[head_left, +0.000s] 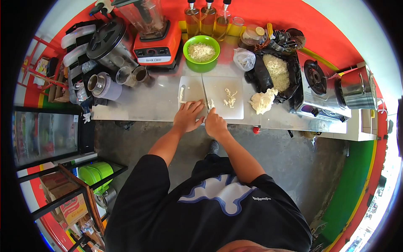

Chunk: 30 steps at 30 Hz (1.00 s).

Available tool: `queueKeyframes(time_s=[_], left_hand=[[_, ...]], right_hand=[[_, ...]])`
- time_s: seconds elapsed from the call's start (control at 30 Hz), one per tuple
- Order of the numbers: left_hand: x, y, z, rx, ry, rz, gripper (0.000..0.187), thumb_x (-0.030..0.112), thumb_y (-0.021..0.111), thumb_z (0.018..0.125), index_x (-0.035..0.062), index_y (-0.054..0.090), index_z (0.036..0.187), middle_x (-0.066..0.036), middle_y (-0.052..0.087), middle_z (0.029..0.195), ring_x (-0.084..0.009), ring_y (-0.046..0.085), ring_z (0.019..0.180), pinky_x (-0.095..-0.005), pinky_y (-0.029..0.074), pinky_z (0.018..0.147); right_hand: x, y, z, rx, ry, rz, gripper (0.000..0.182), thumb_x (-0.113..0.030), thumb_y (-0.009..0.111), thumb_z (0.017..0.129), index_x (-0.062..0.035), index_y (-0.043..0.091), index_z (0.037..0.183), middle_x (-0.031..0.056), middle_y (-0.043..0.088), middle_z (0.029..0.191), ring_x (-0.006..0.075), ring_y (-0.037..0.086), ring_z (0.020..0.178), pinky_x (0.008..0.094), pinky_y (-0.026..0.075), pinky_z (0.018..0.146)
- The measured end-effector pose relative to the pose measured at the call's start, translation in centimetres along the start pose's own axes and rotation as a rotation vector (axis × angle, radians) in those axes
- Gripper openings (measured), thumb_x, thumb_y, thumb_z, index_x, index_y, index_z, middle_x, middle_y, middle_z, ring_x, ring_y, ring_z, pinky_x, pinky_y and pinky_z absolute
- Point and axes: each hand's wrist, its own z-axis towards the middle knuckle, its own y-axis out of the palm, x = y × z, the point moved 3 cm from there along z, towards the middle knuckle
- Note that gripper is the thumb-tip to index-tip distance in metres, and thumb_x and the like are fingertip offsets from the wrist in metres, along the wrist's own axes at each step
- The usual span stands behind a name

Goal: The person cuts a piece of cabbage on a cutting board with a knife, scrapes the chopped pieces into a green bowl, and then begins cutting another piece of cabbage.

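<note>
My right hand [216, 125] is closed around the handle of a knife [205, 90], whose long blade points away from me across the white cutting board [238, 90]. On the board's left part lies my left hand [187, 116], palm down with fingers apart, fingertips close to the blade. Whether a piece is under those fingers is hidden. Thin pale strips, perhaps of mushroom, lie beside the blade near my right hand. A small pile of cut pale strips [229, 98] rests on the board's right half, and one long strip [181, 95] is at the left edge.
A green bowl [186, 51] of shredded pale pieces stands behind the board. Right of it are a pale clump [263, 101], a filled black bag [263, 73] and a stove [315, 101]. A red blender [156, 46], oil bottles [208, 21] and a lidded pot [108, 40] line the back.
</note>
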Motion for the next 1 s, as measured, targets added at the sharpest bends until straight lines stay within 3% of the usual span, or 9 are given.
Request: queueKeyframes(time_s=[0.17, 0.23, 0.53, 0.63, 0.9, 1.0], left_hand=[[0.3, -0.5, 0.2, -0.014, -0.021, -0.046, 0.056, 0.038, 0.065, 0.088, 0.0135, 0.056, 0.137, 0.001, 0.049, 0.149, -0.0258, 0.045, 0.13, -0.0423, 0.04, 0.11], [0.2, -0.5, 0.3, -0.012, -0.014, -0.029, 0.056, 0.038, 0.065, 0.088, 0.0131, 0.055, 0.136, 0.0, 0.048, 0.149, -0.026, 0.044, 0.131, -0.0424, 0.04, 0.11], [0.4, -0.5, 0.3, -0.092, -0.083, -0.023, 0.056, 0.04, 0.064, 0.09, 0.0151, 0.051, 0.138, -0.004, 0.042, 0.149, -0.028, 0.043, 0.128, -0.0428, 0.038, 0.111], [0.2, -0.6, 0.4, -0.076, -0.074, -0.025, 0.057, 0.04, 0.065, 0.089, 0.0148, 0.051, 0.138, -0.004, 0.042, 0.149, -0.0285, 0.043, 0.127, -0.0432, 0.037, 0.111], [0.2, -0.7, 0.5, -0.042, -0.094, -0.025, 0.057, 0.037, 0.069, 0.085, 0.0134, 0.053, 0.134, -0.004, 0.046, 0.145, -0.0283, 0.045, 0.125, -0.0429, 0.039, 0.108], [0.2, -0.8, 0.6, -0.082, -0.104, -0.053, 0.057, 0.04, 0.065, 0.089, 0.014, 0.049, 0.137, -0.003, 0.045, 0.146, -0.027, 0.042, 0.127, -0.0421, 0.037, 0.109]], right_hand=[[-0.3, -1.6, 0.1, -0.024, -0.02, -0.042, 0.034, -0.02, 0.06, 0.094, 0.0056, 0.042, 0.11, 0.0321, 0.069, 0.098, 0.0495, 0.069, 0.094, 0.0534, 0.056, 0.084], [-0.5, -1.8, -0.8, -0.084, 0.021, -0.088, 0.038, -0.019, 0.062, 0.094, 0.0062, 0.042, 0.114, 0.0293, 0.07, 0.102, 0.0434, 0.071, 0.099, 0.0477, 0.058, 0.085], [-0.5, -1.7, 0.2, -0.052, -0.022, -0.076, 0.039, -0.022, 0.062, 0.095, 0.0058, 0.043, 0.114, 0.0283, 0.07, 0.104, 0.0425, 0.071, 0.101, 0.0477, 0.058, 0.085], [-0.5, -2.4, -0.4, -0.043, -0.015, -0.015, 0.03, -0.016, 0.054, 0.094, 0.0074, 0.044, 0.11, 0.0325, 0.069, 0.1, 0.0482, 0.069, 0.097, 0.0516, 0.056, 0.086], [-0.6, -0.8, -1.4, -0.033, 0.001, -0.022, 0.029, -0.016, 0.053, 0.095, 0.0065, 0.044, 0.111, 0.0338, 0.068, 0.101, 0.048, 0.068, 0.1, 0.0526, 0.056, 0.087], [-0.8, -1.8, -1.3, -0.04, -0.002, -0.031, 0.03, -0.016, 0.053, 0.095, 0.0068, 0.044, 0.112, 0.0334, 0.068, 0.102, 0.0478, 0.068, 0.101, 0.0529, 0.055, 0.088]])
